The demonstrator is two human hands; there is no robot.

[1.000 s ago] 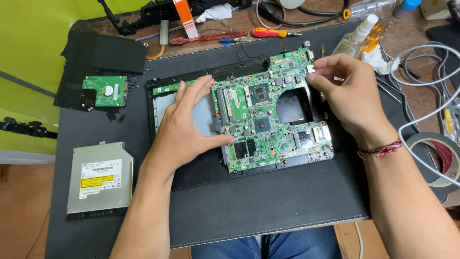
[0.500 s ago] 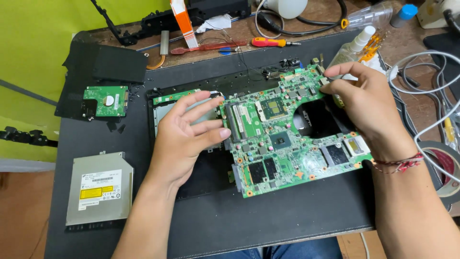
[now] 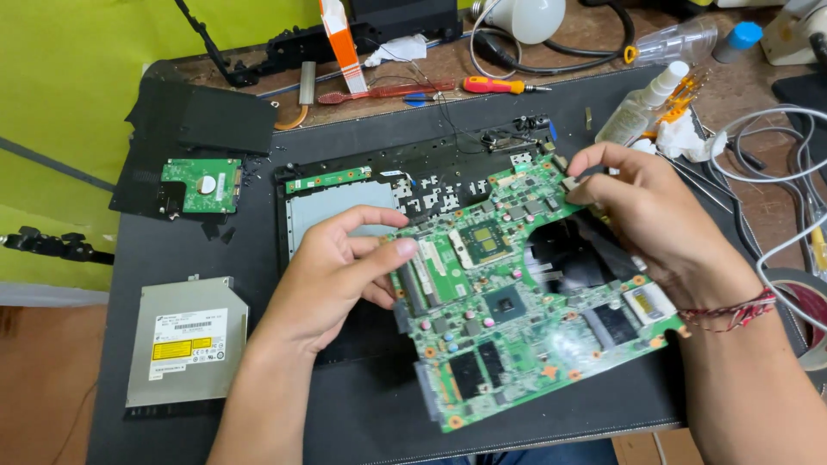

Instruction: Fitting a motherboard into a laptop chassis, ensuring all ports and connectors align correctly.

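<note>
Green circuit board (image 3: 517, 319) is being held tilted over the black laptop base (image 3: 362, 194), which is resting on the dark mat covering the surface (image 3: 207, 430). The left hand (image 3: 332, 275) is pinching the board's left edge between thumb and fingers; the right hand (image 3: 655, 215) is gripping its far right corner, fingers closed on it. Risk, in my judgement: the board could flex or snag a cable still trailing from the base if lifted unevenly. The base tray is holding only a silver plate and a narrow green strip. Left of the base, a small drive (image 3: 200, 185) and an optical drive (image 3: 185, 340) are lying loose.
</note>
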